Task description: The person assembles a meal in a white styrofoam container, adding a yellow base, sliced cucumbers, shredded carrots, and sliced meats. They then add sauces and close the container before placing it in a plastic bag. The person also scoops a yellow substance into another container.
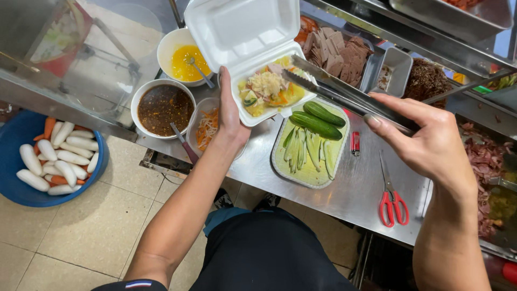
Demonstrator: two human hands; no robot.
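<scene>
Hands: left hand [230, 116] cups the near-left edge of the white foam box [253, 51], fingers closed under its rim; right hand [425, 143] is closed around the handles of long metal tongs [336, 91].
Foam box: hinged lid standing open; tray half filled with shredded cabbage, carrot and pale slices; held above the steel table [371, 188], apart from it as far as can be told.
Tongs: tips lie over the far-right rim of the box, nearly together; whether they pinch any food cannot be told.
Cucumber tray: pale green tray [309, 173] just below the box, two whole cucumbers [318, 119] and cut strips on it.
Sauces: bowl of dark sauce [163, 108] and bowl of yellow sauce [186, 59], each with a spoon, left of the box; small tub of shredded carrot [204, 129] beside the left wrist.
Loose items: red-handled scissors [393, 202] and a small red lighter [355, 144] on the table.
Floor: blue basin [13, 161] of white radishes and carrots.
Risk, tipping: box is borne at one edge only (thin foam flexes), so a push from the tongs could tilt it and spill filling onto the cucumbers.
Risk, puncture: metal tips pressed down hard could pierce the foam.
Risk, knock: left forearm passes close over the carrot tub and the dark sauce spoon; a sideways move could upset either.
</scene>
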